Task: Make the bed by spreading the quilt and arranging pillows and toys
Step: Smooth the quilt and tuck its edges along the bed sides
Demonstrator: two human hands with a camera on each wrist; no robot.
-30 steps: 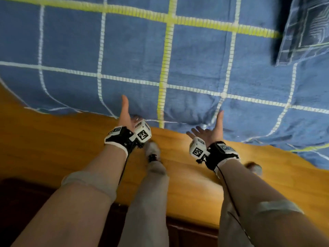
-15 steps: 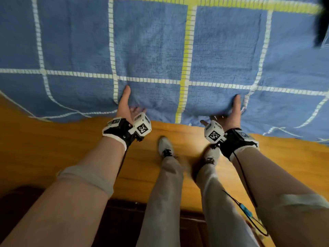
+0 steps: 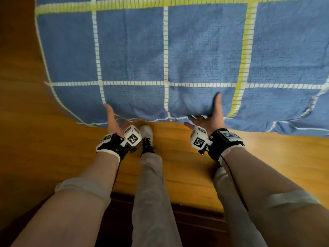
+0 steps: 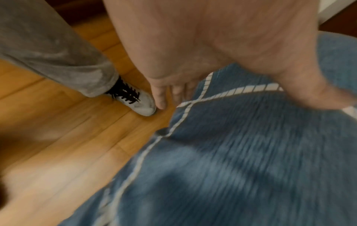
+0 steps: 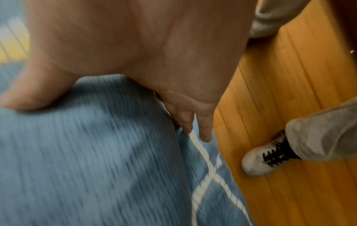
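Hanging over the wooden floor, the blue quilt fills the upper part of the head view, its near edge running just past the person's feet. White grid lines cross the cloth, and yellow stripes run along the top and down the right side. Its left corner curves down toward the floor.

Each grip grasps that near edge. The left hand has its thumb lying on top of the cloth and its fingers tucked beneath the hem; the left wrist view shows the thumb pressed across a white stripe of the quilt while the fingers point down behind the fabric. The right hand does the same further along, near the yellow stripe, thumb raised over the top surface and fingers under the edge. In the right wrist view the thumb bears on the blue cloth and the fingers lie along its folded border. Both wrist views are blurred.

Black wristbands with white marker cubes sit on both wrists. Below the hands, grey trouser legs reach down to a white shoe with black laces standing on the floor just beside the quilt's edge. A dark strip of wood runs along the bottom of the head view.
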